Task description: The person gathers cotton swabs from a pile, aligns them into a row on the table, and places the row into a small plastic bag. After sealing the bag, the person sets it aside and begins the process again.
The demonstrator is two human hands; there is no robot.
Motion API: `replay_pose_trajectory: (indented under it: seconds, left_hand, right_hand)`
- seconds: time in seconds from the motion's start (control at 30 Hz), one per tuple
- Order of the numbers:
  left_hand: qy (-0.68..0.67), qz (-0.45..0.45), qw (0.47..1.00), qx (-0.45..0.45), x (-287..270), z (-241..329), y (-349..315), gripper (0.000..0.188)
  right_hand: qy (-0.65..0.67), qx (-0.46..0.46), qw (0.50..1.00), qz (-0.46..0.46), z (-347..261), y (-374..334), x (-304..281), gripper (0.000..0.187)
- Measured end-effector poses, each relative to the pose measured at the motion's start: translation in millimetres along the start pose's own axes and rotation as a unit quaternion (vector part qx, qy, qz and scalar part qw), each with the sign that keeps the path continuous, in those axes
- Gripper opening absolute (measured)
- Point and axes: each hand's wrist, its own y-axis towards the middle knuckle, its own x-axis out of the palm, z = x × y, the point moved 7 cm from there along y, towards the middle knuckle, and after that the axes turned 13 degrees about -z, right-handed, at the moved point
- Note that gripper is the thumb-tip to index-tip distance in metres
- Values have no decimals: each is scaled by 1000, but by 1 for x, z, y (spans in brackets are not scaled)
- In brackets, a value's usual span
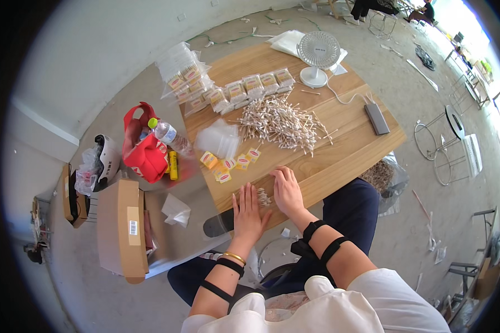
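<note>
At the near edge of the wooden table, a small bunch of cotton swabs (263, 197) lies between my hands. My left hand (249, 215) rests flat on its left side, fingers stretched out. On the other side, my right hand (288, 191) lies with its fingers extended and slightly bent at the tips; nothing shows in its grip. Just beyond my hands are several small yellow and white cards (225, 166). A stack of clear plastic bags (219, 139) is behind them. Farther back spreads a large loose pile of cotton swabs (283, 123).
Packed swab bags (253, 86) line the table's (350, 144) far left. A white fan (318, 53) and a grey power bank (376, 119) joined by a cable stand at right. Left are a red bag (144, 150), a bottle (169, 133) and a cardboard box (119, 230).
</note>
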Motion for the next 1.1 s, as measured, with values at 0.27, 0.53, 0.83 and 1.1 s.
replay_pose_trajectory:
  seconds: [0.27, 0.53, 0.83, 1.1]
  left_hand:
    - [29, 15, 998, -50, -4, 0, 16, 96]
    - [-22, -3, 999, -31, -1, 17, -10, 104]
    - [-41, -16, 999, 2, -8, 29, -31, 108]
    - [29, 0, 999, -35, -5, 6, 15, 99]
  right_hand:
    - [-12, -14, 1000, 7, -5, -4, -4, 28]
    - [1, -11, 1000, 5, -5, -2, -4, 28]
    - [-3, -11, 1000, 7, -4, -1, -2, 26]
    - [-2, 2, 1000, -2, -4, -2, -2, 28]
